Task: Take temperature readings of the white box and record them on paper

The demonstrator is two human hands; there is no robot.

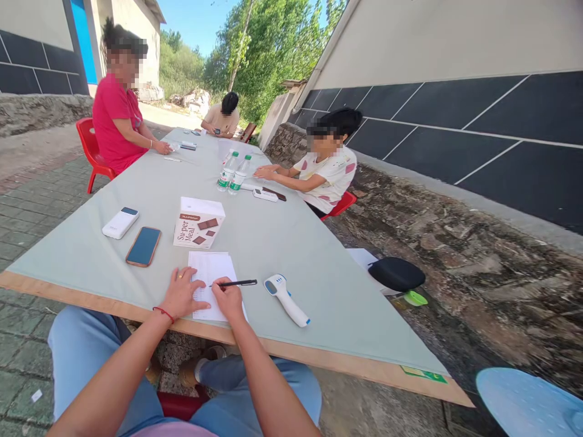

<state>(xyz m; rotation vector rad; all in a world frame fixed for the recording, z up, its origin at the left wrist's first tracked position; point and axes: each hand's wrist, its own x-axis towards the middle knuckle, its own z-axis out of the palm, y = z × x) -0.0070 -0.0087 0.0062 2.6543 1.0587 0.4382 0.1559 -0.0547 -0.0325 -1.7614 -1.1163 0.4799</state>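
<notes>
A white sheet of paper (214, 267) lies near the table's front edge. My left hand (183, 294) rests on its left side, fingers spread, with a ring on one finger and a red cord at the wrist. Between the fingers of my right hand (228, 301) is a black pen (241, 283), its tip close to the paper. Just behind the paper stands a white box with chocolate pictures (199, 224). To the right lies a white infrared thermometer (288, 300). On the left are a smartphone (143, 246) and a white power bank (121, 223).
Two water bottles (232, 174) stand mid-table, with a white device (265, 195) nearby. Three other people sit around the grey-covered table (346, 315): one in pink (116, 121) at left, one in white (325, 167) at right, one at the far end. A black cushion-like object (396, 274) sits beyond the right edge.
</notes>
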